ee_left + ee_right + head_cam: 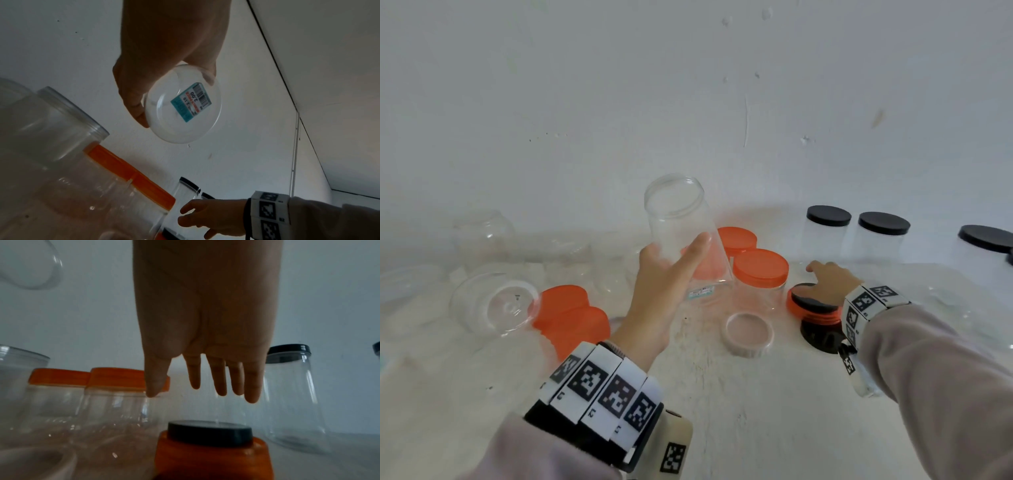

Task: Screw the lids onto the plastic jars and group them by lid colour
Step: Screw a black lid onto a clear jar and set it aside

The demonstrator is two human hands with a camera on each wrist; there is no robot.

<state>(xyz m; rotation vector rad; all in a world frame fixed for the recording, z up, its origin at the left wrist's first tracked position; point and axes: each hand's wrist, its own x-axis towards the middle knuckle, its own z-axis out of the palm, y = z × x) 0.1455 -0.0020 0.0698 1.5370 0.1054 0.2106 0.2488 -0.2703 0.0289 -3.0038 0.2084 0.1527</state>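
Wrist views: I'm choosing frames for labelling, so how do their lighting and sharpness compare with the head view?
Head view: bright, evenly lit, edges bent. Left wrist view: dim, left hand shadowed, jar label sharp. Right wrist view: dim, right hand backlit, near lids soft.

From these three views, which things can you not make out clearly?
- Head view: the black lid is half covered by the right hand, so contact cannot be judged.
- Head view: the clear jars at far left are blurred; their number is uncertain.
- Left wrist view: the held jar shows only its base; the left hand hides its wall, and the label text is too small.
- Head view: the black-lidded jar at right is cut by the edge.
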